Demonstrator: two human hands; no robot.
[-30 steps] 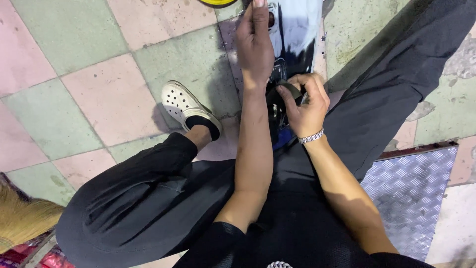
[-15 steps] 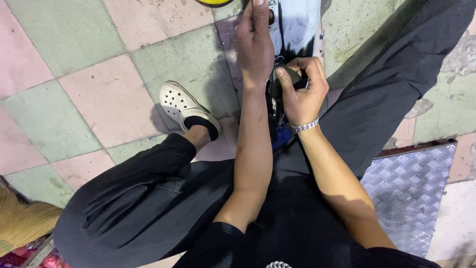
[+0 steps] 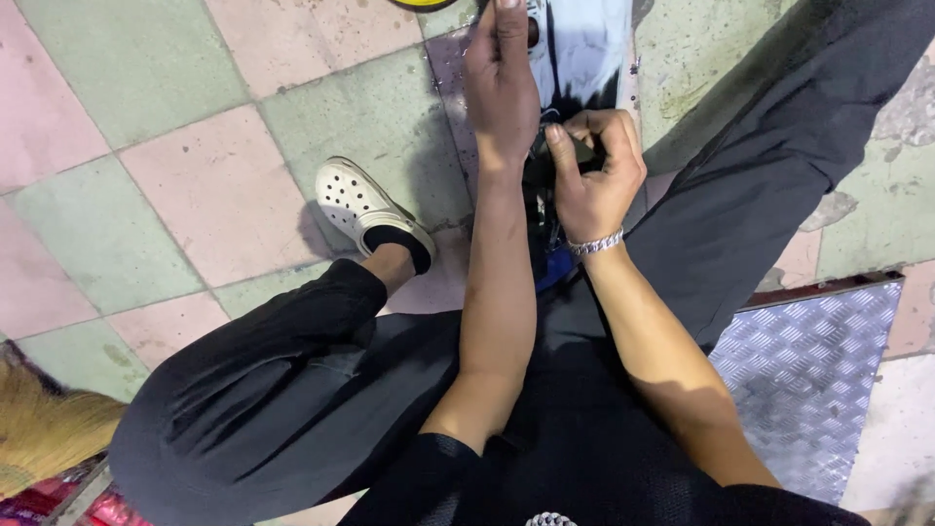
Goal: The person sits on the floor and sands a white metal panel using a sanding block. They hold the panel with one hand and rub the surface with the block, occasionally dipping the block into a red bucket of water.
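Left hand [image 3: 502,88] reaches forward, arm straight, fingers extended; right hand [image 3: 596,175] curls in a closed grip, wrist bent.

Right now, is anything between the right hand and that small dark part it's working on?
Nothing visible. The right hand already has its fingers curled on the small dark part. The left hand lies alongside it, flat on the pale glossy panel.

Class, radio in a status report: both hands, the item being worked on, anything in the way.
Left hand flat on the glossy black-and-white panel. Right hand closed on a small dark part. Nothing blocks them; white clog sits off left.
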